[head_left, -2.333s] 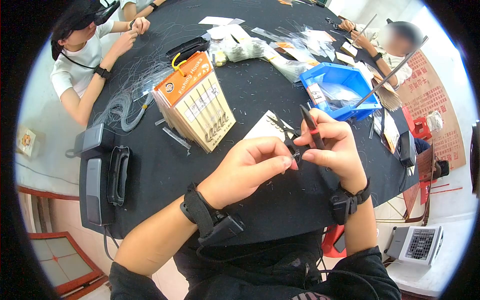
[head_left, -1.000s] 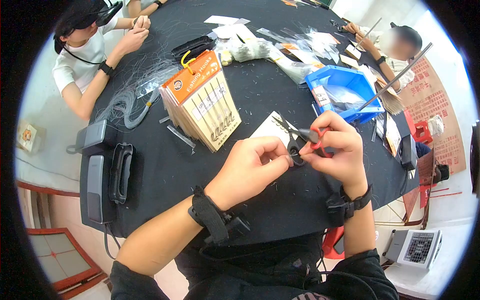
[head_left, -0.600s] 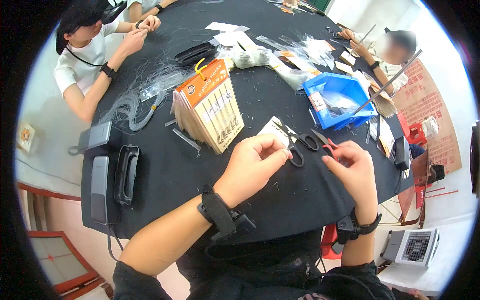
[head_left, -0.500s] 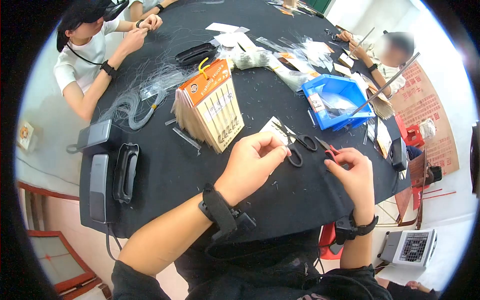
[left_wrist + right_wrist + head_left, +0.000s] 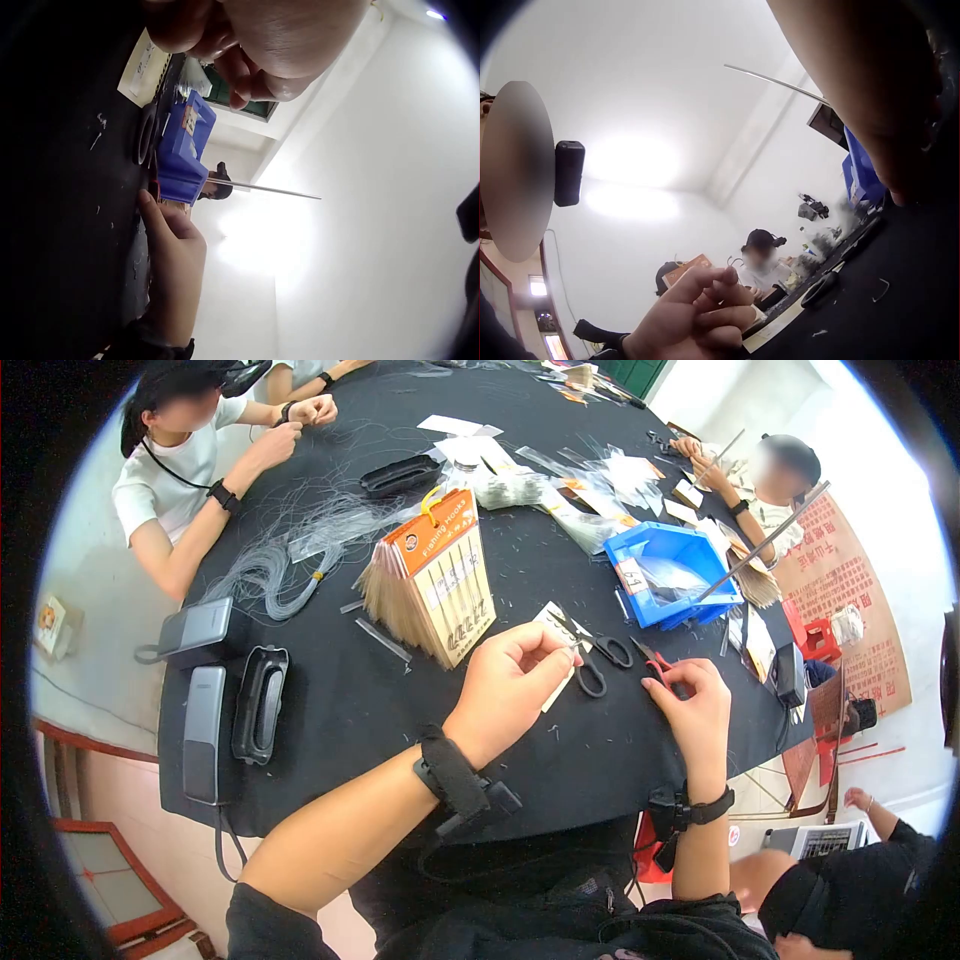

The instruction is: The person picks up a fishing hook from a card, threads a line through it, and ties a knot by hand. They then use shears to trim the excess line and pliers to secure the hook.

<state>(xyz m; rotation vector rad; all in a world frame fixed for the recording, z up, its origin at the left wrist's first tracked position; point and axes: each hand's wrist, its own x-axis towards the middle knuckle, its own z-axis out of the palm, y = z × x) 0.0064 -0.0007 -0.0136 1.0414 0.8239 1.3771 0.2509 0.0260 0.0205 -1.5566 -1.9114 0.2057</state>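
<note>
My left hand [image 5: 515, 685] is at the centre of the head view, thumb and forefinger pinched together. In the right wrist view a thin curved fishhook [image 5: 735, 259] sticks up from its fingertips. My right hand [image 5: 695, 705] is apart to the right, fingers curled at the handles of red-handled scissors [image 5: 661, 663] low over the black cloth, blades pointing away. Black scissors [image 5: 592, 675] lie between the hands, partly across a pale card [image 5: 548, 617] with hooks along it. Behind my left hand stands a thick pack of fishing hook cards [image 5: 455, 585] with an orange header.
A blue bin [image 5: 652, 607] stands at the right, a metal rod [image 5: 770, 537] slanting over it. Clear line bundles [image 5: 275, 580], grey devices [image 5: 205, 735] and a black case [image 5: 260, 705] lie left. Plastic packets [image 5: 580, 520] lie farther back. Other people sit around the table.
My right hand has moved away from the left, turning the red-handled scissors from upright and lowering them towards the cloth. My left hand keeps its pinch. A person has appeared at bottom right.
</note>
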